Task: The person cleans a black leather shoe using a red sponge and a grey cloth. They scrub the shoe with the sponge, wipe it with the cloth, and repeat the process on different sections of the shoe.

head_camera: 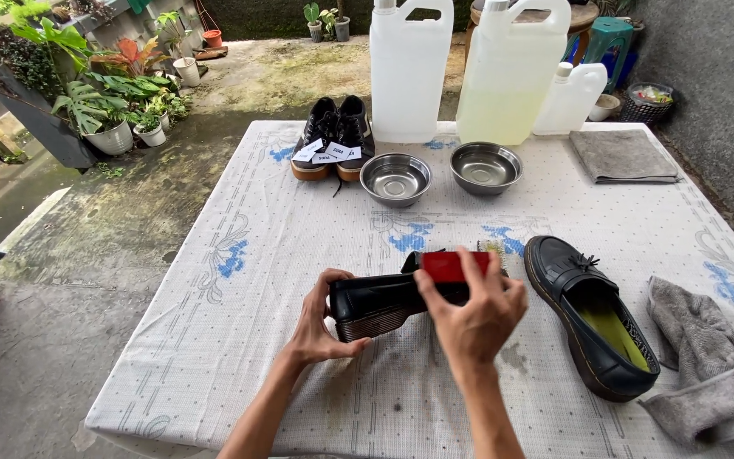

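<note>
While the left hand (320, 319) clamps the heel of a black shoe (384, 302) tipped on its side at the table's (214, 340) near middle, seemingly steadying it, the right hand (473, 314) presses a red-backed brush (454, 265) against it. Behind, white paper tags (326, 153) lie across black sneakers (335, 136); two plain white jugs (460, 64) follow; its mate (592, 319) rests rightward.

From the black loafer (592, 319) lying on my table (239, 340), I see open cloth to its left and front. A grey rag (707, 365) crowds its right side. Behind it, two steel bowls (439, 174) and tall jugs (460, 68) block passage.
</note>
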